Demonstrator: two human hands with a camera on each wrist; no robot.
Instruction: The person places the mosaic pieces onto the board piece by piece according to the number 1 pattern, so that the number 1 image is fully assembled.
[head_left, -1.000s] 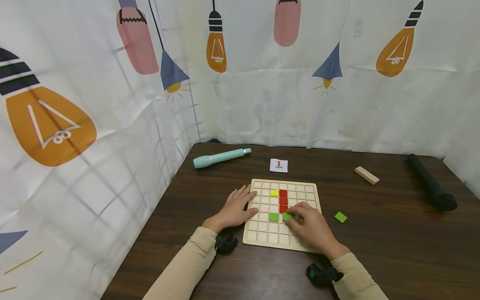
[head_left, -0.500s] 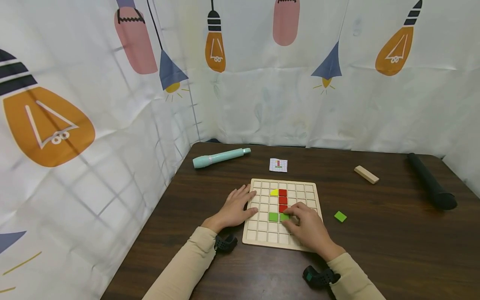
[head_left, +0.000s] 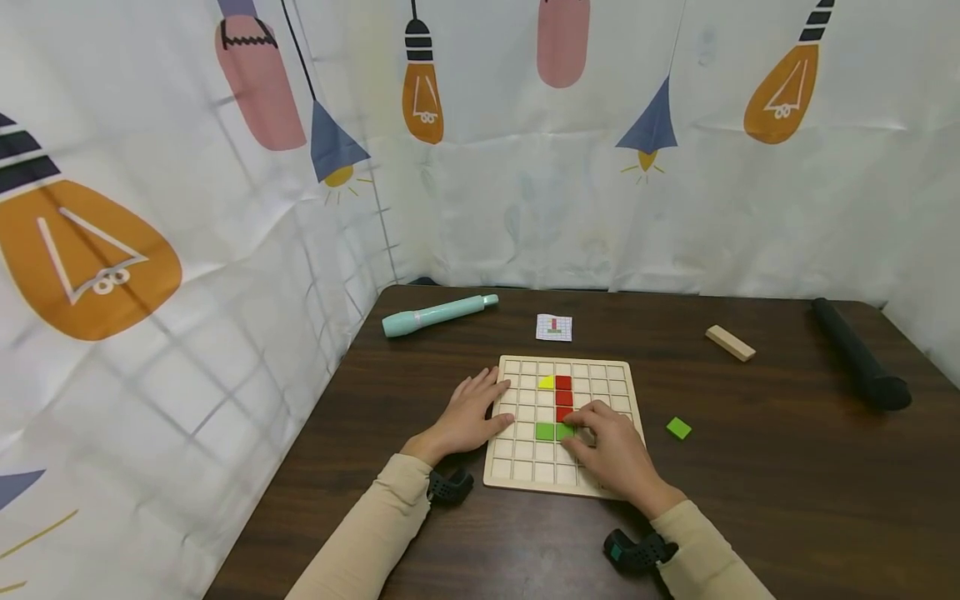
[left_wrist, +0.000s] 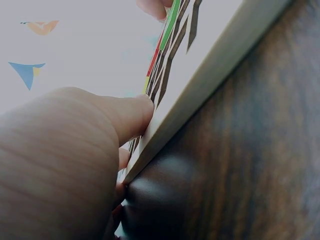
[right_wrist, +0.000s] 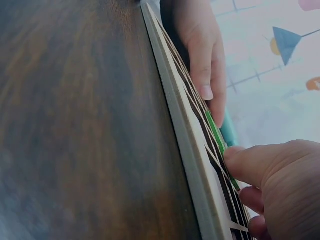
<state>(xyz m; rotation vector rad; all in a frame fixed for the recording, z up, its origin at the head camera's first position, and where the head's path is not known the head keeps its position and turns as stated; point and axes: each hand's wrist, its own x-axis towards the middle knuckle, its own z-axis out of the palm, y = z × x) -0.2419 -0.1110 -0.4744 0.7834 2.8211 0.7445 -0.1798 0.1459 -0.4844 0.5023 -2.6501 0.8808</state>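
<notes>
A wooden grid board (head_left: 522, 475) lies on the dark table. My left hand (head_left: 467, 417) rests on its left edge, fingers extended and thumb over the rim. In its cells sit a yellow piece (head_left: 547, 382) with a slanted side, a column of red square tiles (head_left: 563, 398) and a green square tile (head_left: 544, 432). Beside that one, below the red column, my right hand (head_left: 617, 448) holds a second green square tile (head_left: 563, 432) between thumb and fingers, at its cell. The fingers partly cover this tile. A loose green tile (head_left: 678, 428) lies right of the board.
Behind the board lies a small card (head_left: 554, 327) printed with a coloured grid pattern. A teal tube-shaped object (head_left: 438, 315) is at the back left. Toward the right are a plain wooden block (head_left: 731, 342) and a long black cylindrical object (head_left: 858, 354).
My right hand has shifted slightly left, bringing the green tile from the cell's right side into line with the cell beside the other green tile. The left hand stays on the board.
</notes>
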